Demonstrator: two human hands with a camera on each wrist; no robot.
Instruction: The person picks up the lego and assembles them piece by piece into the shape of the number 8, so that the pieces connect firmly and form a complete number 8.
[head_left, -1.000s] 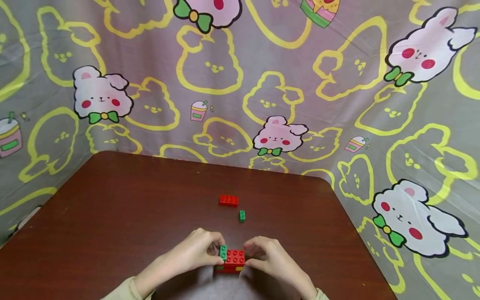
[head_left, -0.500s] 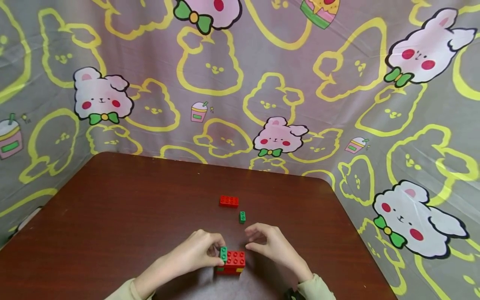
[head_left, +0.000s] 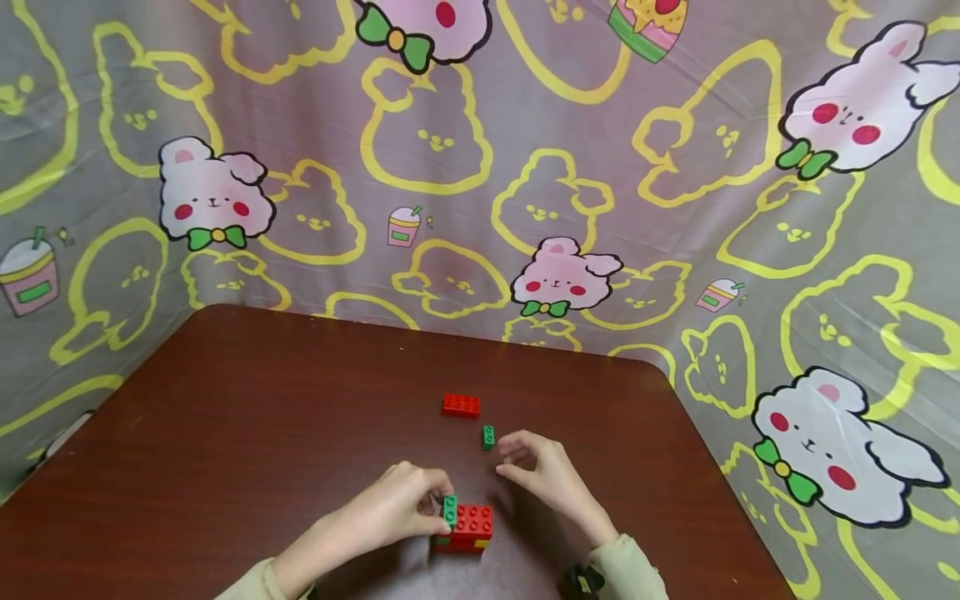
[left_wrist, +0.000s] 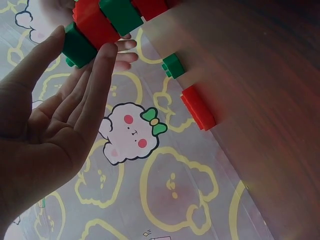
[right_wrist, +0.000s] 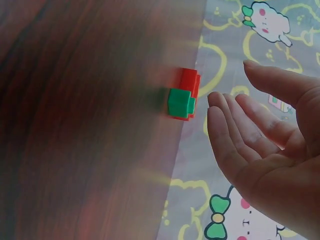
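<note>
A small stack of toy building bricks [head_left: 476, 520] stands near the table's front edge, with red bricks above and below and green and yellow showing between. On its top left end sits a two-stud green brick [head_left: 450, 512], which my left hand [head_left: 393, 510] pinches between thumb and index finger. The left wrist view shows this green brick [left_wrist: 79, 49] against a red one [left_wrist: 95, 22]. My right hand [head_left: 553, 482] is raised with relaxed fingers, holding nothing. Its fingertips are just right of a loose green brick [head_left: 488, 437].
Behind the loose green brick lies a red eight-stud brick [head_left: 461, 406]. Both rest on the dark brown wooden table [head_left: 300, 392]. A grey curtain [head_left: 330, 108] with rabbit prints hangs around the table's back and sides.
My right hand has left the stack's right side and moved forward to beside the loose green brick. My left hand keeps its pinch on the top green brick.
</note>
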